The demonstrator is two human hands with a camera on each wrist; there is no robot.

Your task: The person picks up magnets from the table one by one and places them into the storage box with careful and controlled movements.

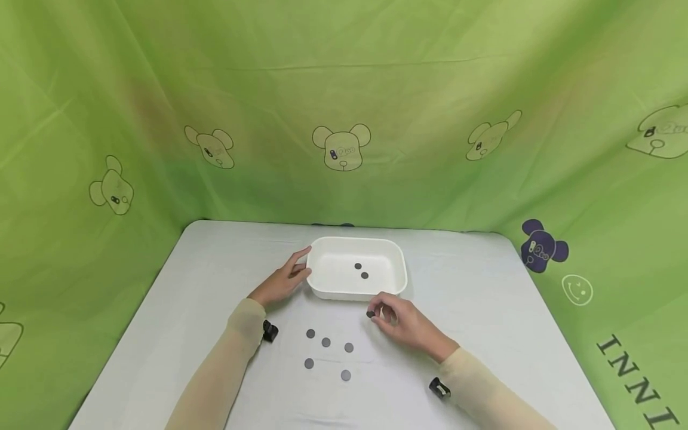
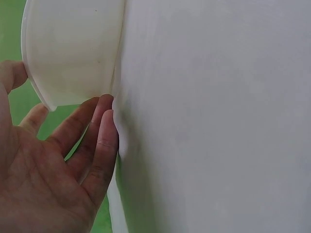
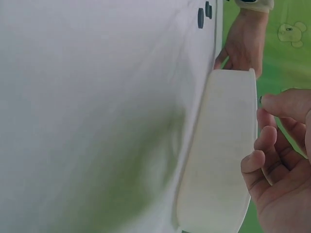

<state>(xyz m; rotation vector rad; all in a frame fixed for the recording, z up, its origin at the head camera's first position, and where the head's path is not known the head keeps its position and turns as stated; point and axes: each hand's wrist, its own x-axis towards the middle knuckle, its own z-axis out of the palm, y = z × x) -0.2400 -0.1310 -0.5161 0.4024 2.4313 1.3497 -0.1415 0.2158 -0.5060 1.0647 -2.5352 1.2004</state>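
Left hand [image 1: 280, 283] spread, fingers fairly straight and touching the left end of the white tub [image 1: 344, 296]. Right hand [image 1: 403, 319] pinches one dark disc [image 1: 370, 314] near the tub's front side; two discs [image 1: 365, 275] lie inside, five on the tablecloth [image 1: 473, 286].

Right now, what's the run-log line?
left hand touching white bin; right hand pinching dark disc; in bin: two discs; on table: five discs
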